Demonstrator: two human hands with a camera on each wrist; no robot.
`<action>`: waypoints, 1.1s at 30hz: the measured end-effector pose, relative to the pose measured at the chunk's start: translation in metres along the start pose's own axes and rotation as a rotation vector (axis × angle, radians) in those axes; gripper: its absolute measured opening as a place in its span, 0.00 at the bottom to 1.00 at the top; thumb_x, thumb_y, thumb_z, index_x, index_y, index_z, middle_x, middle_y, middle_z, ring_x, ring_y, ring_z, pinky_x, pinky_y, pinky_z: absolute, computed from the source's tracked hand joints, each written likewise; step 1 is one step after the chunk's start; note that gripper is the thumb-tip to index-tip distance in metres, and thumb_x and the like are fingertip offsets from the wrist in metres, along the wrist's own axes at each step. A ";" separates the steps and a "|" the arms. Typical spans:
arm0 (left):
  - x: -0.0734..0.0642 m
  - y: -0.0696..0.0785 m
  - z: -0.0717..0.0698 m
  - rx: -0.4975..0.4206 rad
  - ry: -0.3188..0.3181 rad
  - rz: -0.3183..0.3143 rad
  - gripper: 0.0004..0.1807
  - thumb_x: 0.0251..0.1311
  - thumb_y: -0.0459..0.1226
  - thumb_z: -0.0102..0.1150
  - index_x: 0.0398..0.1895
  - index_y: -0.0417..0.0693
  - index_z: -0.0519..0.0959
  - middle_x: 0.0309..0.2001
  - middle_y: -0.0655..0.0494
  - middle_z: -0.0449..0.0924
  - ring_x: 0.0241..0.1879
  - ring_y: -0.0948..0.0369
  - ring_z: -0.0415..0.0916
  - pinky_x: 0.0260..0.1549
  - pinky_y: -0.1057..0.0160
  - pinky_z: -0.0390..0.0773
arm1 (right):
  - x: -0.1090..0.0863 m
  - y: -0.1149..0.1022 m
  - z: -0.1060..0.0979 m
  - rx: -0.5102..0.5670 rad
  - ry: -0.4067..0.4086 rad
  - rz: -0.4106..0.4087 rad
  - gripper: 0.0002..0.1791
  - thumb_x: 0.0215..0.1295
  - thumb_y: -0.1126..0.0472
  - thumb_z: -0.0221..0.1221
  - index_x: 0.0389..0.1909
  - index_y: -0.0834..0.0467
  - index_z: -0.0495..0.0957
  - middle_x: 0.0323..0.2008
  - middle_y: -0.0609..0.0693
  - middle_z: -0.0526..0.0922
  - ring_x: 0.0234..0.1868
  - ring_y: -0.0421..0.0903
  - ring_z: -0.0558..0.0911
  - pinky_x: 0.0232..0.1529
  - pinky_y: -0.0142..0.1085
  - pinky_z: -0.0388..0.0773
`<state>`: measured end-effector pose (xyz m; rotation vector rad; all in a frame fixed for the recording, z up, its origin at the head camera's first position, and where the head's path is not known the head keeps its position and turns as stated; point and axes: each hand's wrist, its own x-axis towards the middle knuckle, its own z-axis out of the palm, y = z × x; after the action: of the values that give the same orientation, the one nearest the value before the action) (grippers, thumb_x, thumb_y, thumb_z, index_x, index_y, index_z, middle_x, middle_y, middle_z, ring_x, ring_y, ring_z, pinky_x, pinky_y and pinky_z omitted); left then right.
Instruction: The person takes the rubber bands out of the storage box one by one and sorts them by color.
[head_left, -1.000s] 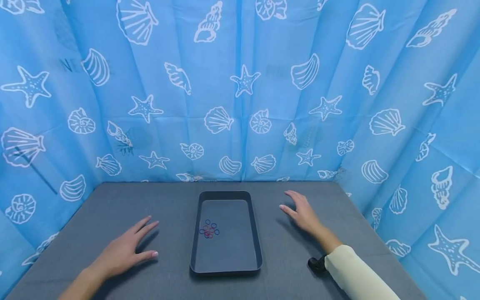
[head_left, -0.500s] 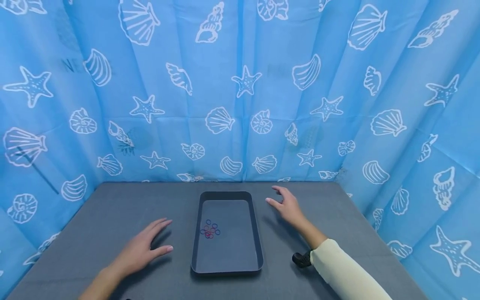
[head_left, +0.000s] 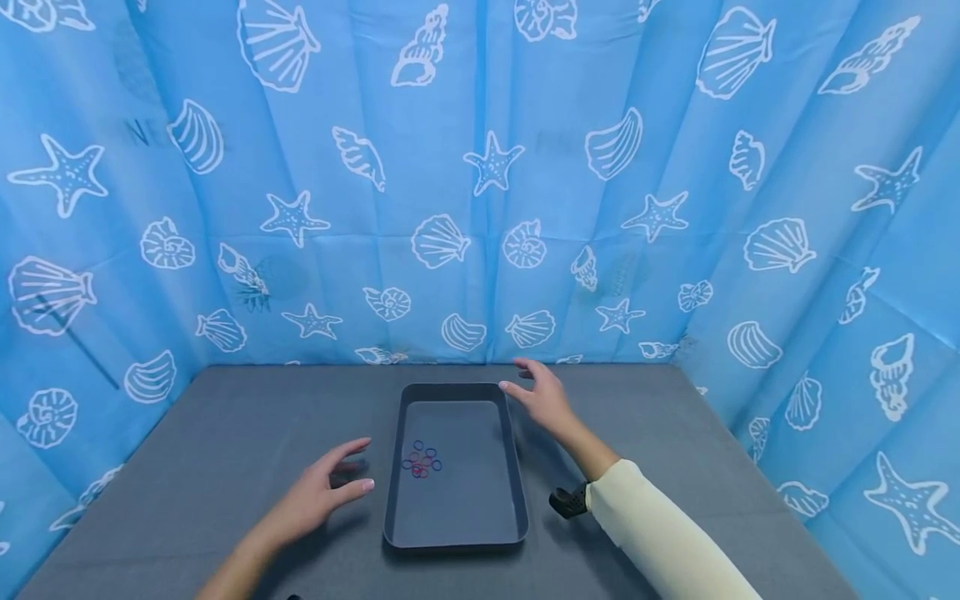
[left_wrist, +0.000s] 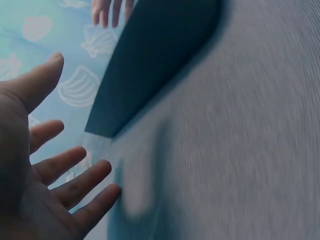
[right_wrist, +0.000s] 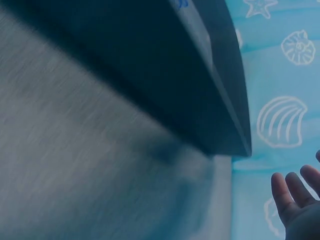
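A dark rectangular tray (head_left: pixel 465 517) lies on the grey table in the head view. Inside it, toward its left side, is a small cluster of thin red, pink and blue rings (head_left: pixel 422 460). My left hand (head_left: pixel 318 492) is just left of the tray, thumb and fingers spread apart with nothing between them. By the tray's far right corner hovers my right hand (head_left: pixel 546 400), its fingers loosely bent and holding nothing. In the left wrist view the left fingers (left_wrist: pixel 82 175) are spread beside the tray wall (left_wrist: pixel 150 65). The right fingers (right_wrist: pixel 295 192) show at that view's edge.
The grey table (head_left: pixel 300 408) reaches back to a blue curtain (head_left: pixel 480 275) with white shell and starfish prints, which also closes off both sides. A black strap piece (head_left: pixel 570 500) sits at my right wrist, by the pale sleeve (head_left: pixel 667 533).
Both hands have moved in toward the tray, the left one rightward and the right one leftward and slightly farther back. The tray and the rings stay where they were.
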<state>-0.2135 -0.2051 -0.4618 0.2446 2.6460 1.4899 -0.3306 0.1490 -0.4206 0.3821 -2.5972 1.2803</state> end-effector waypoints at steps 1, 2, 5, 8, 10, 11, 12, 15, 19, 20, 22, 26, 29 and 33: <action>0.001 0.001 0.001 -0.032 0.002 0.004 0.34 0.63 0.48 0.62 0.71 0.50 0.65 0.67 0.42 0.65 0.59 0.45 0.71 0.52 0.42 0.73 | 0.002 -0.003 0.002 0.007 0.001 -0.002 0.30 0.64 0.54 0.65 0.63 0.63 0.71 0.61 0.60 0.74 0.60 0.57 0.73 0.55 0.53 0.72; 0.001 0.001 0.003 -0.061 0.005 0.009 0.34 0.64 0.46 0.62 0.70 0.49 0.65 0.66 0.41 0.66 0.58 0.45 0.71 0.52 0.43 0.74 | 0.004 -0.005 0.004 0.015 0.001 -0.003 0.30 0.63 0.54 0.65 0.63 0.63 0.71 0.60 0.59 0.74 0.59 0.57 0.74 0.55 0.52 0.72; 0.003 0.001 0.007 -0.152 0.011 0.029 0.31 0.65 0.42 0.61 0.69 0.46 0.65 0.65 0.39 0.67 0.56 0.46 0.73 0.49 0.47 0.76 | 0.008 -0.012 0.010 0.033 -0.001 0.001 0.29 0.63 0.55 0.65 0.62 0.63 0.72 0.59 0.59 0.75 0.58 0.57 0.75 0.54 0.51 0.74; 0.005 0.003 0.011 -0.247 0.016 0.034 0.29 0.66 0.39 0.59 0.68 0.41 0.66 0.64 0.35 0.67 0.55 0.45 0.75 0.47 0.50 0.78 | 0.011 -0.017 0.014 0.058 -0.003 0.012 0.28 0.63 0.56 0.65 0.62 0.63 0.72 0.59 0.59 0.76 0.58 0.57 0.75 0.53 0.51 0.74; 0.007 0.004 0.015 -0.301 0.024 0.018 0.28 0.66 0.38 0.59 0.68 0.40 0.66 0.63 0.34 0.67 0.53 0.45 0.76 0.45 0.52 0.80 | 0.012 -0.021 0.016 0.073 -0.003 0.023 0.28 0.63 0.56 0.65 0.61 0.63 0.72 0.59 0.59 0.76 0.58 0.57 0.75 0.53 0.51 0.74; 0.008 0.005 0.017 -0.320 0.029 0.010 0.28 0.66 0.37 0.59 0.67 0.39 0.66 0.63 0.34 0.67 0.53 0.46 0.76 0.44 0.53 0.80 | 0.013 -0.022 0.018 0.081 -0.003 0.025 0.27 0.63 0.56 0.65 0.61 0.63 0.73 0.59 0.60 0.75 0.58 0.58 0.75 0.53 0.51 0.74; 0.009 0.006 0.019 -0.335 0.032 0.004 0.28 0.67 0.37 0.58 0.67 0.39 0.66 0.63 0.34 0.67 0.52 0.46 0.77 0.43 0.53 0.81 | 0.013 -0.023 0.019 0.086 -0.003 0.027 0.27 0.64 0.56 0.65 0.61 0.63 0.73 0.59 0.60 0.75 0.58 0.58 0.75 0.53 0.51 0.75; 0.012 0.009 0.026 -0.366 0.054 -0.025 0.28 0.66 0.37 0.59 0.67 0.39 0.67 0.62 0.35 0.68 0.50 0.48 0.78 0.42 0.54 0.81 | 0.014 -0.026 0.024 0.113 -0.016 0.049 0.25 0.64 0.55 0.64 0.60 0.62 0.74 0.59 0.59 0.76 0.58 0.57 0.76 0.52 0.50 0.75; 0.016 0.010 0.034 -0.385 0.083 -0.053 0.28 0.64 0.38 0.61 0.66 0.41 0.68 0.61 0.36 0.69 0.48 0.49 0.78 0.42 0.54 0.81 | 0.014 -0.031 0.032 0.155 -0.041 0.063 0.23 0.65 0.56 0.63 0.58 0.61 0.75 0.57 0.59 0.77 0.57 0.57 0.77 0.51 0.50 0.76; 0.017 0.010 0.036 -0.389 0.086 -0.059 0.29 0.63 0.38 0.62 0.67 0.42 0.68 0.61 0.36 0.69 0.48 0.49 0.78 0.42 0.54 0.81 | 0.014 -0.032 0.034 0.160 -0.049 0.062 0.23 0.65 0.56 0.63 0.58 0.61 0.76 0.57 0.58 0.77 0.56 0.56 0.77 0.50 0.49 0.77; 0.018 0.010 0.038 -0.396 0.085 -0.073 0.30 0.63 0.38 0.63 0.67 0.42 0.68 0.61 0.35 0.69 0.48 0.49 0.78 0.42 0.53 0.81 | 0.014 -0.034 0.039 0.171 -0.064 0.061 0.23 0.65 0.56 0.63 0.58 0.62 0.76 0.56 0.59 0.78 0.57 0.57 0.77 0.51 0.49 0.76; 0.019 0.012 0.040 -0.413 0.075 -0.113 0.31 0.62 0.39 0.63 0.68 0.45 0.68 0.62 0.37 0.69 0.49 0.50 0.77 0.44 0.51 0.80 | 0.013 -0.035 0.047 0.166 -0.094 0.073 0.23 0.66 0.55 0.63 0.57 0.62 0.76 0.55 0.58 0.78 0.55 0.56 0.78 0.49 0.47 0.78; 0.020 0.014 0.040 -0.414 0.071 -0.134 0.30 0.62 0.41 0.63 0.68 0.49 0.68 0.62 0.39 0.69 0.50 0.50 0.76 0.44 0.50 0.80 | 0.014 -0.035 0.053 0.166 -0.128 0.086 0.23 0.66 0.54 0.62 0.57 0.63 0.76 0.54 0.58 0.79 0.50 0.54 0.81 0.46 0.45 0.79; 0.022 0.015 0.040 -0.401 0.066 -0.144 0.31 0.62 0.42 0.64 0.68 0.51 0.68 0.63 0.39 0.68 0.53 0.49 0.75 0.45 0.50 0.79 | 0.013 -0.037 0.061 0.193 -0.201 0.090 0.23 0.67 0.55 0.62 0.57 0.64 0.75 0.53 0.59 0.78 0.46 0.53 0.82 0.45 0.44 0.80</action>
<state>-0.2273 -0.1595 -0.4701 -0.0279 2.2813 1.9542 -0.3354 0.0773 -0.4258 0.4524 -2.6879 1.6073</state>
